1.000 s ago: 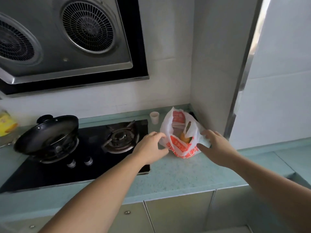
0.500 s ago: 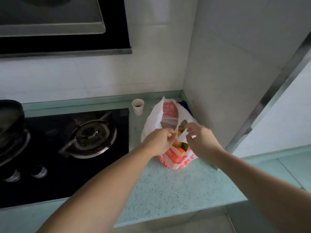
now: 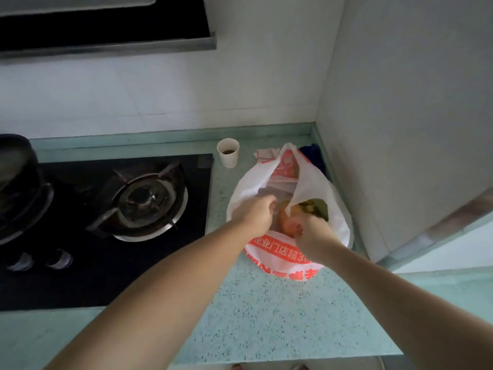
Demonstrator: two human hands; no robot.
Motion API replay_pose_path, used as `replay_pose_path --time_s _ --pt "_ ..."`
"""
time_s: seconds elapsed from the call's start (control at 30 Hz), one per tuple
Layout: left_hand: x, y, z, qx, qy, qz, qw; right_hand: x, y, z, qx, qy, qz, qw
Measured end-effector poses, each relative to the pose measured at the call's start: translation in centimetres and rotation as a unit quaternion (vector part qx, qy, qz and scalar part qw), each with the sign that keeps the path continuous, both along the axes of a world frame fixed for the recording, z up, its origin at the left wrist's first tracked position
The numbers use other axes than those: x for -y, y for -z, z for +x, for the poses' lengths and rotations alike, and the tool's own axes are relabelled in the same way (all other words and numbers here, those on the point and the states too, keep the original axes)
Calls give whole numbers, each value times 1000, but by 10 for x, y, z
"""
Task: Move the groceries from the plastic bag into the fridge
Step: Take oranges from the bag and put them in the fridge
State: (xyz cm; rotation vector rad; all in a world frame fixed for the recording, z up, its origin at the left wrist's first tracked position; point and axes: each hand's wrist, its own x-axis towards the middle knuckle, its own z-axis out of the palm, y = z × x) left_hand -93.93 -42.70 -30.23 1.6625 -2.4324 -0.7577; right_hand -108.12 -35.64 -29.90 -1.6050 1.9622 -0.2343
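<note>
Both hands are at the plastic bag (image 3: 324, 188), which sits on the speckled green bench (image 3: 266, 316) in the corner where the tiled back wall meets the side wall (image 3: 400, 116). The left hand (image 3: 256, 217) is at the bag's left rim, fingers curled tight and pinching the white plastic, holding that side of the mouth apart. The right hand (image 3: 312, 233) is at the bag's right side, down in the opening, fingers curled around something orange (image 3: 289, 224) inside; whether it grips the item itself or the plastic over it is hard to tell. Just beyond that hand, inside the bag, there is a green and yellowish lump of groceries (image 3: 314, 206), too blurred to name. The near face of the bag carries red printed characters and rests flat on the bench. Behind the bag and to its left stands a small white paper cup (image 3: 228, 153), upright, with a little dark liquid in the bottom, apart from the bag. Right behind the bag lies a crumpled bit of red-and-white plastic (image 3: 264, 154), and behind the bag on the right a dark blue thing (image 3: 312, 153) pokes out against the wall. To the left of the bag, the black gas stove (image 3: 106, 263) is set into the bench, its nearer burner (image 3: 145, 201) bare, and a dark pan (image 3: 16, 161) sits at the far left edge. Above the stove hangs the range hood (image 3: 106, 28).
</note>
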Motion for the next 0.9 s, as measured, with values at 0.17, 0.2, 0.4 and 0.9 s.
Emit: replay_pose_path --time_s 0.17,0.2,0.4,0.9 --pt "8 10 20 106 -24 24 994 3 2 -1 -37 -58 9 998" --pt "9 10 22 113 -23 36 993 3 0 0 -38 -75 17 996" --pt "6 12 28 147 -6 79 986 -3 -6 9 -125 -165 8 978" --pt "-2 31 31 67 49 75 994 -27 25 25 -74 -225 69 969"
